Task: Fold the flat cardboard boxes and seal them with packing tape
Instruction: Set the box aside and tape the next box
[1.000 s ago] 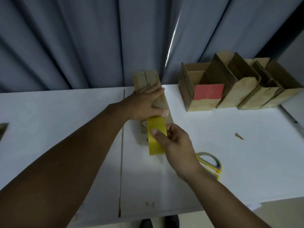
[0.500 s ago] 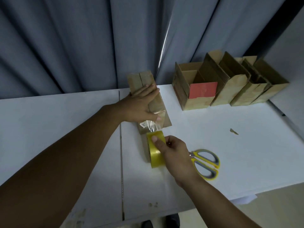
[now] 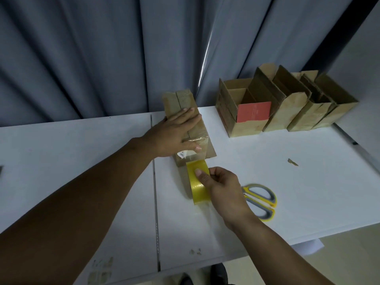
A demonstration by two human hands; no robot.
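Note:
A folded cardboard box (image 3: 181, 101) lies on the white table (image 3: 287, 182) with its closed flaps up. My left hand (image 3: 174, 134) presses flat on its top, fingers straight, thumb on a strip of clear tape at the near end. My right hand (image 3: 222, 188) grips a yellow roll of packing tape (image 3: 198, 185) just in front of the box's near face. The clear tape runs from the roll up onto the box.
Yellow-and-grey scissors (image 3: 261, 200) lie right of my right hand. Several open cardboard boxes (image 3: 287, 108) stand in a row at the back right, one with a red label (image 3: 254, 111). A cardboard scrap (image 3: 293, 162) lies on the table. Grey curtains hang behind.
My right hand has drawn the tape roll down off the box top toward me, stretching clear tape over the near end. My left hand stays pressed on the box.

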